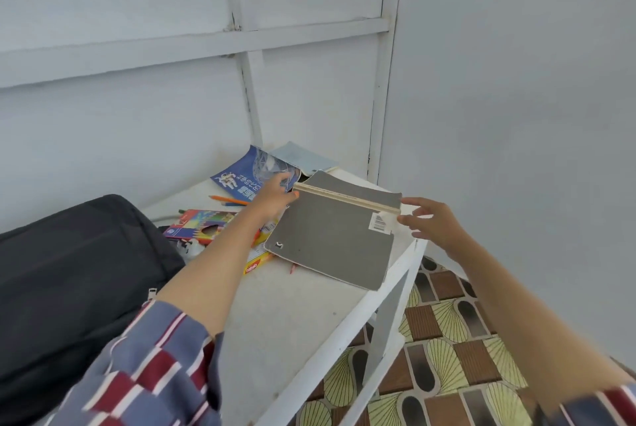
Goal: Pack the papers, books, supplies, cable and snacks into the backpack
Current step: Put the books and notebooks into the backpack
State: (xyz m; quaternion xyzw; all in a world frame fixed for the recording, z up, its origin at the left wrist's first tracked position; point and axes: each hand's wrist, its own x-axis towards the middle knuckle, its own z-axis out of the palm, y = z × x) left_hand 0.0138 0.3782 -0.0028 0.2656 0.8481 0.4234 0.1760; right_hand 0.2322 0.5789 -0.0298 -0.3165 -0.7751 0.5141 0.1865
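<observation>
A grey-covered notebook (330, 239) lies on the white table (282, 315), its pale spine raised at the far side. My left hand (273, 198) grips the left end of that spine. My right hand (435, 224) hovers with fingers spread at the spine's right end, by the barcode sticker, just touching or nearly so. The black backpack (69, 288) lies on the table's left side. Behind the notebook are a blue book (241, 177) and a pale blue book (306, 159).
A box of coloured pencils (199, 224), loose pencils (229, 200), a yellow packet (256, 262) and a white cable (191, 248) lie between backpack and notebook. The table's right edge drops to a patterned floor (447, 350). Grey walls close the corner behind.
</observation>
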